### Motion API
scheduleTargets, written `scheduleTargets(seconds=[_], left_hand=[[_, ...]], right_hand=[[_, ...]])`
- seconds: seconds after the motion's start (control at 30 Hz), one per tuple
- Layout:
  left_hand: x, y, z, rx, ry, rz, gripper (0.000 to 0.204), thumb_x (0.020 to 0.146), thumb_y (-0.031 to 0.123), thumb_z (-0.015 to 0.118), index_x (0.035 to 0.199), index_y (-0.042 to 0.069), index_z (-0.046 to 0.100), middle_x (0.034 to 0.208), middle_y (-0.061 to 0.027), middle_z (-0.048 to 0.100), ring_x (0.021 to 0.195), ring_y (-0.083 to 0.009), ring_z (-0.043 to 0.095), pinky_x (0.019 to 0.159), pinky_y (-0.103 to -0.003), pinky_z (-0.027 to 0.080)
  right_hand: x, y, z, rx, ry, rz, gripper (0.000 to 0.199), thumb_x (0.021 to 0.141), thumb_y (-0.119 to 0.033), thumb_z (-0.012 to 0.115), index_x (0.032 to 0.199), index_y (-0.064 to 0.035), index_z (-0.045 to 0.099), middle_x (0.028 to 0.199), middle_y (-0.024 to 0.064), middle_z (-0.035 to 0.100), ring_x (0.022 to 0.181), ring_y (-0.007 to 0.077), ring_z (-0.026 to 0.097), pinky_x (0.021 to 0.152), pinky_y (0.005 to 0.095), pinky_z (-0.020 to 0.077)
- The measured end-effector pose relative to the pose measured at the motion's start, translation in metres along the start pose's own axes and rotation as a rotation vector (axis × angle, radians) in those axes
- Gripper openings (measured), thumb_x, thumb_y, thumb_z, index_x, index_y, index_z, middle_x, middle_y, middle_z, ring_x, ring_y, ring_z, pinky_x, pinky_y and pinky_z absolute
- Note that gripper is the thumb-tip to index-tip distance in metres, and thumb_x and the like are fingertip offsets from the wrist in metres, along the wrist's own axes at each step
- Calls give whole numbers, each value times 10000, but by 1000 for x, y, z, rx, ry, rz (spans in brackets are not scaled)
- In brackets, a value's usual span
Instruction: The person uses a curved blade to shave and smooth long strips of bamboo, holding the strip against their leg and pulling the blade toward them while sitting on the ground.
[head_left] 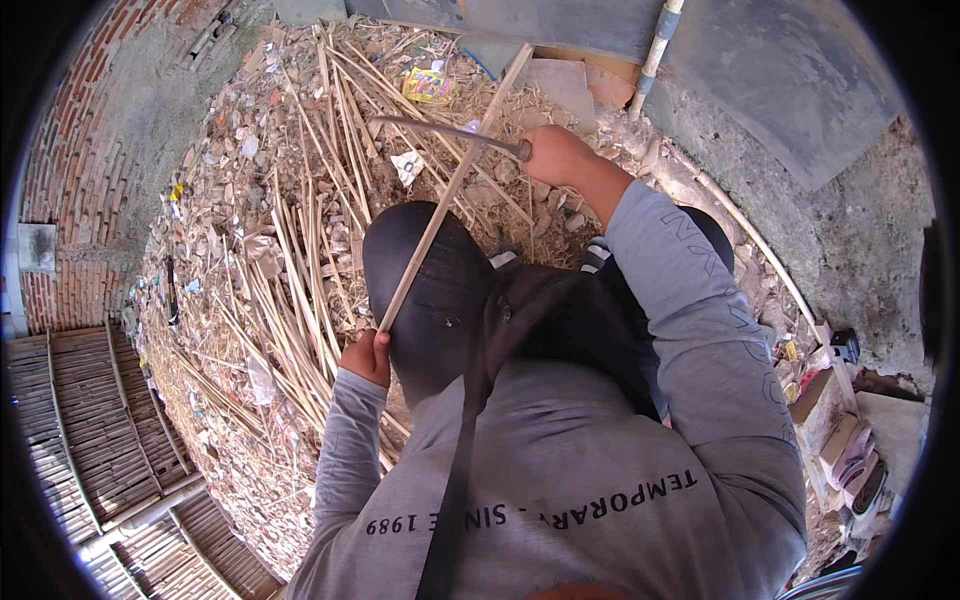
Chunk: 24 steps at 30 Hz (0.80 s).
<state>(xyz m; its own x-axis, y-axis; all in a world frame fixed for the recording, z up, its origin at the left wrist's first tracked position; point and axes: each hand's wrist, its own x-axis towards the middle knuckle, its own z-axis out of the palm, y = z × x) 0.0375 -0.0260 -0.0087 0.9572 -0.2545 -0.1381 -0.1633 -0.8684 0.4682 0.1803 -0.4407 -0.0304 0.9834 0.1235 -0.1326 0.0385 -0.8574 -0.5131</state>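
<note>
My left hand (368, 357) is closed around the lower end of a long bamboo strip (434, 227), beside my left knee. The strip slants up and away across that knee to the far middle. In my right hand (556, 157) is the handle of a sickle-like knife; its thin, curved dark blade (440, 128) points left and crosses the strip partway up. Whether the edge bites into the strip or only rests on it, I cannot tell. Many cut bamboo strips (290, 290) lie in loose piles on the ground to my left and ahead.
Rubble and litter cover the ground, with a yellow wrapper (428, 86) ahead. A brick wall (85, 200) stands at left above a slatted bamboo panel (85, 420). Far right are a grey sheet (790, 80), a pole (655, 55) and stacked odds and ends (850, 455).
</note>
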Motion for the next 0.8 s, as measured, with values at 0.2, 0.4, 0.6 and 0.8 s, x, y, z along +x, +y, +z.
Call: scheduleTargets(seconds=[0.2,0.4,0.6,0.8], left_hand=[[-9,-2,-14,-42,-34,-68,448,992,407,415,815,15,540,603,-235,542,613,-467,559,540,-500,411],[0,-3,0,53,8,-7,423,996,395,407,833,32,551,605,-224,554,621,-459,569,544,-507,421],[-4,3,-26,160,-50,-49,376,990,370,416,883,39,558,636,-234,581,639,-466,580,563,-523,437],[-7,32,-28,279,-61,-94,331,989,336,431,863,45,527,645,-236,598,644,-463,590,561,-535,443]], right_hand=[[9,-17,-6,5,17,27,323,716,-199,634,993,-36,654,961,188,667,897,384,637,801,441,517],[3,6,-7,-73,14,114,301,724,-176,603,978,-28,670,980,198,671,927,379,636,799,427,519],[11,25,-32,-21,47,164,300,730,-161,572,961,0,676,977,216,670,919,376,642,808,421,519],[-32,-55,-27,-157,-211,-45,267,696,-156,587,926,-48,671,889,207,664,866,384,638,748,454,516]])
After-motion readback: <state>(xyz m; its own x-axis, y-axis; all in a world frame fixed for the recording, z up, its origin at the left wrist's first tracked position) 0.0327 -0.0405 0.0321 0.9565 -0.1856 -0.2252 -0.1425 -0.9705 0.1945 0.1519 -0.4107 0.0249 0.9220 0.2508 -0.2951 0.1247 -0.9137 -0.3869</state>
